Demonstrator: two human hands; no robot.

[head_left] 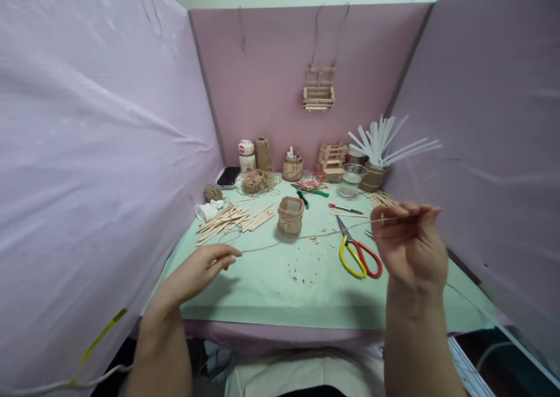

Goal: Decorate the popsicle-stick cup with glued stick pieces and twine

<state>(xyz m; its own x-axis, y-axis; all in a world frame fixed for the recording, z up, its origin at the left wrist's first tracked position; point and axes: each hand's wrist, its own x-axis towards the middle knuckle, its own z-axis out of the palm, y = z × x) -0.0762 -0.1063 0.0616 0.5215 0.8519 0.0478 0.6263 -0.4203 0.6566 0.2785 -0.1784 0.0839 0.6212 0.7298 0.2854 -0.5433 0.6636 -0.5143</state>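
Note:
A length of thin twine (280, 245) runs between my two hands above the table. My left hand (214, 263) pinches one part of it between thumb and fingers, over the left front of the table. My right hand (406, 239), raised higher with the palm turned up, pinches the other part between thumb and fingertips. Behind the twine stands a small basket (290, 216) with a braided rim. Scissors (356, 251) with one yellow and one red handle lie open on the table, left of my right hand.
Loose wooden sticks (223, 222) lie at the left, with a twine heap (258, 182) behind them. Pliers (303, 197), a red pen (345, 209) and a clear cup (351, 181) are farther back. White sticks (380, 143) fan from a pot; a small wooden rack (319, 90) hangs on the back wall.

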